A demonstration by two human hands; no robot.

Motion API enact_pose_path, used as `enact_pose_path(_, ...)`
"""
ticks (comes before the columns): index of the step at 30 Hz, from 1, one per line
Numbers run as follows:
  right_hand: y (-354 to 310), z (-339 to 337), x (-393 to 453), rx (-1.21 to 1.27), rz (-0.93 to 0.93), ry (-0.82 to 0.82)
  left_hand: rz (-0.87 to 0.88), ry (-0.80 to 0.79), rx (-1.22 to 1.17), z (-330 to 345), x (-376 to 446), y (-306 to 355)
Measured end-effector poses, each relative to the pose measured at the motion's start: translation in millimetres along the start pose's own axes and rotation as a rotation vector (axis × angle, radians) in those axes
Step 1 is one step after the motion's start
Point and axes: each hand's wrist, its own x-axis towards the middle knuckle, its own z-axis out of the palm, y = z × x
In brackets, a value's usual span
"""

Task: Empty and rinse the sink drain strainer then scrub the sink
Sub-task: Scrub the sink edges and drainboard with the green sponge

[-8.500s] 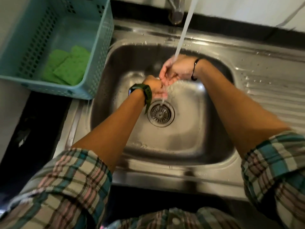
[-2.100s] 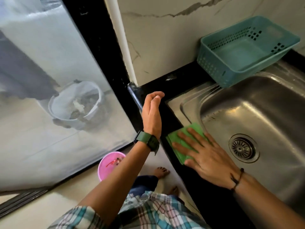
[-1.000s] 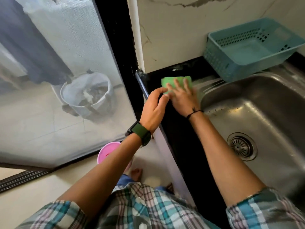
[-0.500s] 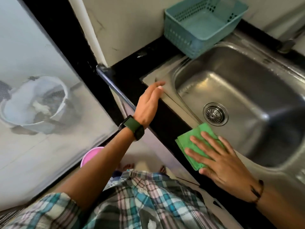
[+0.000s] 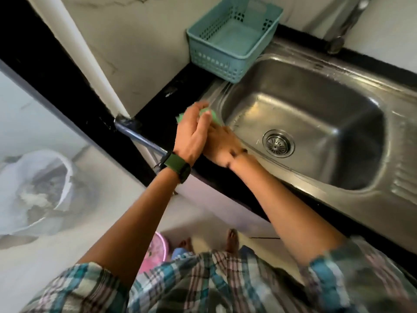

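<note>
The steel sink (image 5: 316,123) was a smooth rounded basin with a ribbed drainboard; the round slotted drain strainer (image 5: 278,143) sat in its floor. A perforated teal plastic basket (image 5: 230,39) stood at the far left corner. On the black tabletop (image 5: 162,118) at the sink's left rim, the left hand (image 5: 191,136), fingers fairly straight, overlapped the right hand (image 5: 220,145). Both covered a green sponge (image 5: 211,115), blurred; neither grip could be made out.

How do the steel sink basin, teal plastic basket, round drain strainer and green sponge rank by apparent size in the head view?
1. Steel sink basin
2. Teal plastic basket
3. Round drain strainer
4. Green sponge, mostly hidden by hands, so unsure
</note>
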Motion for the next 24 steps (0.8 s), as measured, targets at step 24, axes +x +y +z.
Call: enact_pose_path(24, 27, 14, 47, 0.27, 0.218, 0.055, -0.099, -0.036, -0.258, 7, -4, -19)
